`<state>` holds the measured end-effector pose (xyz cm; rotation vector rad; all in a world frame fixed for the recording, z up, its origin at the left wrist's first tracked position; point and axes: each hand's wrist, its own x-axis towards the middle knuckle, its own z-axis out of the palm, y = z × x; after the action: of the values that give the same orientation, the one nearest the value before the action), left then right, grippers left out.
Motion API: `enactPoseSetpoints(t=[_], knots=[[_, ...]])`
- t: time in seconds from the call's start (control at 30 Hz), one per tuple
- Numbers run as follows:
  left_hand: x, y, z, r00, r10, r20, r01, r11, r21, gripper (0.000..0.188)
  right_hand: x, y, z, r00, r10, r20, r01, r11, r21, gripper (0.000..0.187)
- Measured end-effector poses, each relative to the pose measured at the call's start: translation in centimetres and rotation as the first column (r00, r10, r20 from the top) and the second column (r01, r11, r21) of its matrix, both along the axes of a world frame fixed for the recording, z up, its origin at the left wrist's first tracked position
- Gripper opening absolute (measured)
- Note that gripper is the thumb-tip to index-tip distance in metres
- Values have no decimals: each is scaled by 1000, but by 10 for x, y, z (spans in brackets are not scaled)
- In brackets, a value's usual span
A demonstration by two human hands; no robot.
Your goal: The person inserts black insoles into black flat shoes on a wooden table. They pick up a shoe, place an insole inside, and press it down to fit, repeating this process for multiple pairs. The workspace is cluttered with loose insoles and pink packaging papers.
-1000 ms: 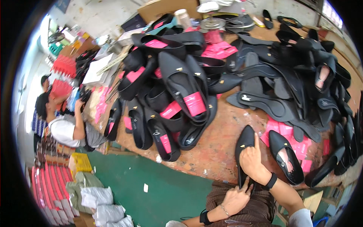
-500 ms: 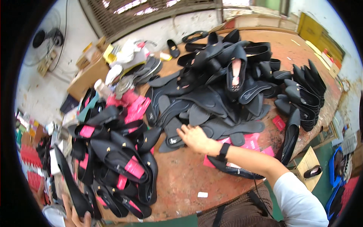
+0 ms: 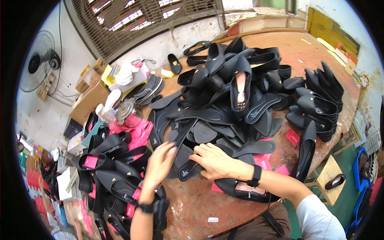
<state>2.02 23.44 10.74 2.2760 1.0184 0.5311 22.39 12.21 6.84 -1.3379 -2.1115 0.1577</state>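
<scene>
My right hand (image 3: 214, 161) grips a black insole (image 3: 187, 173) above the table's middle; its heel end shows a small pale mark. Close beside it, my left hand (image 3: 159, 163) reaches in with its fingers stretched out, near the insole's far side. Beyond both hands lies a heap of loose dark insoles (image 3: 206, 133), with black flat shoes (image 3: 216, 60) piled behind. A single black flat shoe (image 3: 248, 191) lies under my right wrist. My left forearm partly hides a pile of black shoes with pink inserts (image 3: 116, 184).
Stacked black shoes (image 3: 316, 108) stand at the right on the worn reddish table (image 3: 192, 212). Pink cards (image 3: 266, 160) lie near my right wrist. Jars (image 3: 128, 110) and boxes (image 3: 86, 96) are at the far left, beside a wall fan (image 3: 38, 62). A stool (image 3: 328, 180) stands at the right.
My left hand has come in beside my right. My right hand now has the insole gripped, drawn slightly nearer. The hand with a black shoe at lower left has gone from there.
</scene>
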Motion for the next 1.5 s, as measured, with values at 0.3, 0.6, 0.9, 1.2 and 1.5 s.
enactPoseSetpoints(t=[0.3, 0.6, 0.9, 1.2, 1.5], knots=[[65, 23, -113, 860, 234, -454, -171, 970, 175, 104, -37, -44, -7, 982, 66, 178, -74, 996, 41, 15], [70, 34, -26, 854, 294, -430, -176, 940, 293, 85, 52, -125, 91, 812, 158, -562, 23, 953, 302, 32], [270, -30, -7, 967, -146, -210, 186, 965, 187, 60, 118, -195, 88, -229, -69, -971, 156, 982, -107, 70], [83, -106, 47, 994, -110, 12, 97, 920, 380, 32, 98, -215, 72, -31, -302, -953, 312, 903, -296, 73], [-137, -261, -54, 929, 21, -371, 92, 954, 286, 27, -34, -176, 29, 988, 140, -61, -147, 982, -119, 44]])
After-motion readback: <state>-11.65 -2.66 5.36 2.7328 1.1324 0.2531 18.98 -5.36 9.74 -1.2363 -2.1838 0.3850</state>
